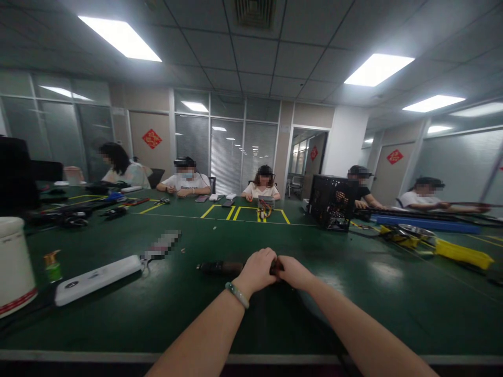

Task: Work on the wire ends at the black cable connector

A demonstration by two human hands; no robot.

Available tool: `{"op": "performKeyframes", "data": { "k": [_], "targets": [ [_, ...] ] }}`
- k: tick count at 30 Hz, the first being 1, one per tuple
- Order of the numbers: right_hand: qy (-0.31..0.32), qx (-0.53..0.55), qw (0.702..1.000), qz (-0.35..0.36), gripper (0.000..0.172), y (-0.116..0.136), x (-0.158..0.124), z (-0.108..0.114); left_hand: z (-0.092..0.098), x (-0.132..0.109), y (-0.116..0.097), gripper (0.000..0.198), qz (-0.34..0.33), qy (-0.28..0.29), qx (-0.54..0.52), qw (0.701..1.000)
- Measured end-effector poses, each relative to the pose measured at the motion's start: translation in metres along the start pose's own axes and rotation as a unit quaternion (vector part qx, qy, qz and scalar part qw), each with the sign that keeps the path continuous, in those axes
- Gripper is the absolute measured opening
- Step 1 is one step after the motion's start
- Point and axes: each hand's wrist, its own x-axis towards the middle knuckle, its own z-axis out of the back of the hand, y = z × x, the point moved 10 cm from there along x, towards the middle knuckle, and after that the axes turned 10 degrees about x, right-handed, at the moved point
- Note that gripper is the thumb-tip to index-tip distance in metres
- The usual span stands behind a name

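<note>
A long dark device, black and brownish with a small light tip at its left end, lies low over the green table. I cannot make out its kind. My left hand, with a pale green bangle on the wrist, is wrapped round its right part from above. Close against the left fingers, my right hand is closed at the device's right end, with its fingertips partly hidden. A dark cord seems to run from there toward the table's front edge.
At left stand a white tub, a white power strip and a small green bottle. Further back are a black computer case, yellow parts and tangled cables. Several people sit around the table.
</note>
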Motion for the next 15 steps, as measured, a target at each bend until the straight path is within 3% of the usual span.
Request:
{"op": "performKeyframes", "data": {
  "k": [4, 8, 11, 15],
  "targets": [
    [0.006, -0.021, 1.000, 0.008, 0.008, 0.000, -0.001, 0.004, 0.013, -0.001, -0.004, 0.050, -0.041, -0.056, -0.040, 0.997],
    [-0.014, -0.064, 0.998, -0.027, 0.012, -0.028, -0.010, 0.032, 0.023, -0.003, -0.010, 0.060, -0.073, -0.086, -0.051, 0.992],
    [-0.044, -0.076, 0.993, -0.084, 0.013, -0.074, -0.033, 0.073, 0.018, -0.003, -0.010, 0.055, -0.073, -0.068, -0.053, 0.994],
    [-0.106, -0.113, 0.973, -0.171, 0.018, -0.157, -0.096, 0.152, 0.003, -0.003, -0.005, 0.053, -0.070, -0.026, -0.066, 0.995]
  ]
}}
